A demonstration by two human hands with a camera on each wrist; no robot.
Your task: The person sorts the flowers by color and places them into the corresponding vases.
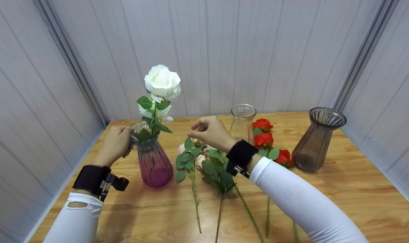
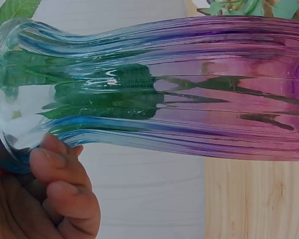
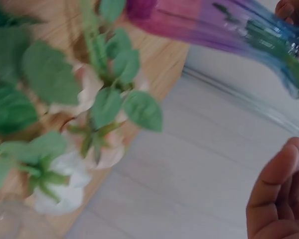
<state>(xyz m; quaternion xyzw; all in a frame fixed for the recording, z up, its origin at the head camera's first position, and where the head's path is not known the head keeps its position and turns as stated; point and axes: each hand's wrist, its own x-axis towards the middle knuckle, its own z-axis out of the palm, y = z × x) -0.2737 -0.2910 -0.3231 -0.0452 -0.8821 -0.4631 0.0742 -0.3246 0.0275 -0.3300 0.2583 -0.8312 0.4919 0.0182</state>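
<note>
My left hand [image 1: 114,145] grips the rim of a ribbed glass vase [image 1: 155,162], blue-grey at the top and pink-purple below. In the left wrist view, fingers [image 2: 72,199] curl at the rim of the vase [image 2: 189,89], and green leaves and stems show through its glass. Two white roses stand in it, a higher one [image 1: 162,82] and a lower one [image 1: 162,113] partly hidden behind leaves. To the right of the vase, my right hand [image 1: 214,133] hovers with loosely bent fingers and nothing in them. Below it lie pale pink roses [image 1: 200,161].
Several red roses [image 1: 263,139] lie right of the pale ones, partly hidden by the right forearm. Behind them stands a clear glass vase [image 1: 244,123]. A grey-brown glass vase [image 1: 310,145] stands at the right. Panelled walls [image 1: 207,67] enclose the wooden table [image 1: 353,189].
</note>
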